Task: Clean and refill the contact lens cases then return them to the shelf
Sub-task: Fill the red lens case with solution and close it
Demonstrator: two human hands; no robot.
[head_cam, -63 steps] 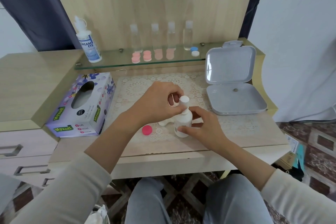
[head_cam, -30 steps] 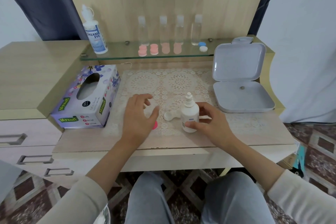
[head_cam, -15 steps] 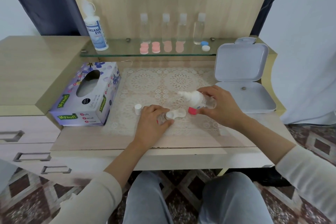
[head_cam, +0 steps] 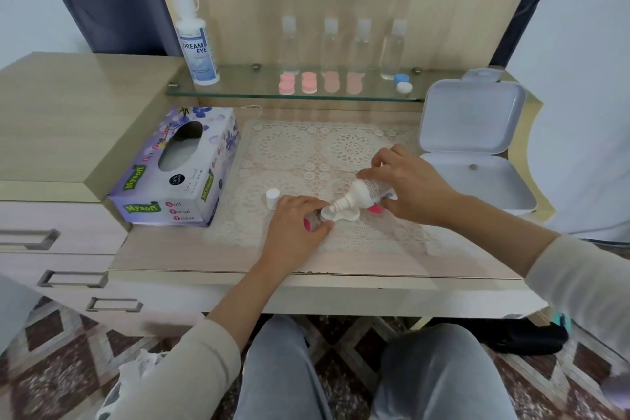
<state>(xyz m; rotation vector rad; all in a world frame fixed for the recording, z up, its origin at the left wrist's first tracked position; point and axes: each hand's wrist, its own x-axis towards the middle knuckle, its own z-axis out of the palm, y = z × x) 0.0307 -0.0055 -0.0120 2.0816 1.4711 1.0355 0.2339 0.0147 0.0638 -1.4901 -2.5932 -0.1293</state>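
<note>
Contact lens case pinched by left hand; small bottle gripped, tilted, by right hand; DREAM EYE bottle shelved; Mysoft tissue box.

The person is wearing cream long sleeves, the left sleeve showing below the front edge of the desk, the right sleeve at its right corner, leaving the left hand and right hand bare. Grey trousers are showing beneath the desk.

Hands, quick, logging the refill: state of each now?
Left hand: holds the lens case.
Right hand: grips the small bottle, tipped over it.
</note>
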